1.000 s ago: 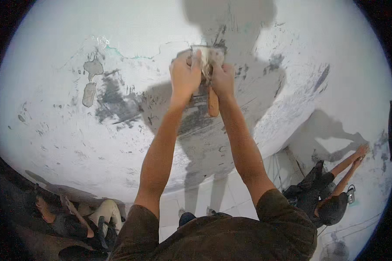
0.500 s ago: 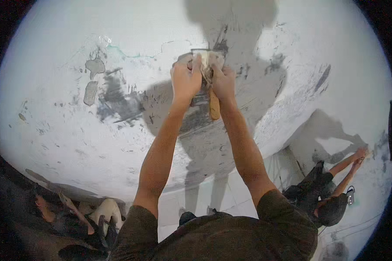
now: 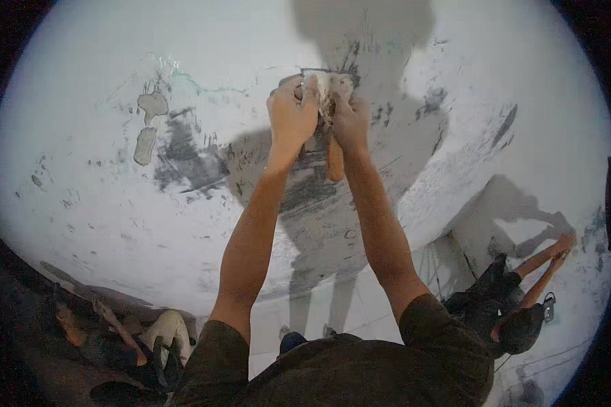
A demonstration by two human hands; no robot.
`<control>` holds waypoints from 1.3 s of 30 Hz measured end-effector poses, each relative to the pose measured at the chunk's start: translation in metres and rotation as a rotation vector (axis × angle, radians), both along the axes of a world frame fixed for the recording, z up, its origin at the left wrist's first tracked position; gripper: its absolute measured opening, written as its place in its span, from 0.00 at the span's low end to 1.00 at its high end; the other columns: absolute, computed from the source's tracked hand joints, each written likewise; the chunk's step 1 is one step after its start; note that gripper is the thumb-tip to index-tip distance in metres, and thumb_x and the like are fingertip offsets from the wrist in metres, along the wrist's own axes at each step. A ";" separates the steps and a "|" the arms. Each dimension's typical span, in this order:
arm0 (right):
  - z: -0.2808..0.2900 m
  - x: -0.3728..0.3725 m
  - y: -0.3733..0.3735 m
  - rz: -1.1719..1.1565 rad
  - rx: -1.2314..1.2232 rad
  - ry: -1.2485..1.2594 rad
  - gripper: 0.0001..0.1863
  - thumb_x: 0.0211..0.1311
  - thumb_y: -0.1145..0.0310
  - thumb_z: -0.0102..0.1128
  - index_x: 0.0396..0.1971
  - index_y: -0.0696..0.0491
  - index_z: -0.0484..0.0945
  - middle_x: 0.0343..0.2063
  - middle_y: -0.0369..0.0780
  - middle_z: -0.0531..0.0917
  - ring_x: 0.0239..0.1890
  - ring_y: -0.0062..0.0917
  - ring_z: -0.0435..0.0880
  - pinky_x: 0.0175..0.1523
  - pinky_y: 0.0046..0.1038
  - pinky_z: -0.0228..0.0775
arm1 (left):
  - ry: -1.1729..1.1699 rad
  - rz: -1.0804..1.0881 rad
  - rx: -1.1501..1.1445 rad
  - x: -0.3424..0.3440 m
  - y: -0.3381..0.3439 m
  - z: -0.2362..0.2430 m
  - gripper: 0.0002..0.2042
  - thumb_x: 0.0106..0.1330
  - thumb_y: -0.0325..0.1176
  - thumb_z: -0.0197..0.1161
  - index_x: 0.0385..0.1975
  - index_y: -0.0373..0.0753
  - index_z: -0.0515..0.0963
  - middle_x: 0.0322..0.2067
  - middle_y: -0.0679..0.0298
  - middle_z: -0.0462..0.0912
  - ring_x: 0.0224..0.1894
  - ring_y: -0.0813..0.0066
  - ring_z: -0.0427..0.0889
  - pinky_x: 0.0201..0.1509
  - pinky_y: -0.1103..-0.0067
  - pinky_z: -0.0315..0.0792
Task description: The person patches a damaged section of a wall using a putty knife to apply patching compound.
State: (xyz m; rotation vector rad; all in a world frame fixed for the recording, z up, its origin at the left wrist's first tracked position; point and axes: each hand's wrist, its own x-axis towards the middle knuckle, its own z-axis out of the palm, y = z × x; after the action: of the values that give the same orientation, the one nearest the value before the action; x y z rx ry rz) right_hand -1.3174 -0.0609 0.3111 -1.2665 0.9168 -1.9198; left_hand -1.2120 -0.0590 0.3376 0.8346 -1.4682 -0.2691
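A scraper with a wooden handle (image 3: 335,161) is pressed to the pale wall in front of me, its wide blade (image 3: 343,80) uppermost and its handle pointing down. My left hand (image 3: 293,115) grips the left side of the blade, with the fingers curled and the thumb along its face. On the other side my right hand (image 3: 352,125) is closed round the lower part of the blade, just above the handle. Whitish and brown residue covers the blade between my hands. Both arms are stretched out, and my fingers hide part of the tool.
Dark scuffs and bare grey patches (image 3: 153,104) mark the wall (image 3: 102,224), with my shadow across it. At the right another person (image 3: 516,305) works with both hands on the wall. A further person (image 3: 108,332) is low at the left. Pale floor tiles (image 3: 366,298) show below.
My hands and the scraper have slid a little way up the wall. Both hands keep their hold. The person at the right has barely moved.
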 end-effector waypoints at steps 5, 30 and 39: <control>-0.010 0.005 0.007 -0.021 -0.099 0.014 0.21 0.67 0.57 0.55 0.19 0.57 0.77 0.16 0.31 0.75 0.19 0.13 0.67 0.24 0.23 0.59 | -0.020 0.022 0.029 0.002 0.007 -0.012 0.16 0.66 0.39 0.56 0.21 0.31 0.74 0.14 0.53 0.73 0.17 0.57 0.69 0.27 0.66 0.64; 0.005 -0.007 0.004 -0.031 -0.017 0.067 0.23 0.67 0.56 0.54 0.16 0.57 0.76 0.12 0.32 0.74 0.16 0.14 0.68 0.21 0.23 0.59 | 0.007 0.043 -0.160 -0.007 -0.003 -0.004 0.17 0.65 0.38 0.56 0.19 0.32 0.72 0.11 0.53 0.71 0.13 0.58 0.69 0.22 0.67 0.62; 0.000 -0.017 0.002 -0.119 0.000 0.149 0.20 0.66 0.58 0.56 0.22 0.59 0.77 0.18 0.34 0.78 0.20 0.15 0.72 0.25 0.24 0.63 | -0.048 0.019 0.059 -0.013 0.004 -0.004 0.17 0.65 0.39 0.55 0.20 0.31 0.71 0.16 0.49 0.74 0.21 0.51 0.73 0.29 0.66 0.65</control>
State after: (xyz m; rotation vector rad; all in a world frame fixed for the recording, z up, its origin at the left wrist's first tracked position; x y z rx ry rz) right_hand -1.3345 -0.0586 0.3108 -1.3984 1.0900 -1.9346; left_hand -1.2254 -0.0550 0.3337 0.9069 -1.5021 -0.2810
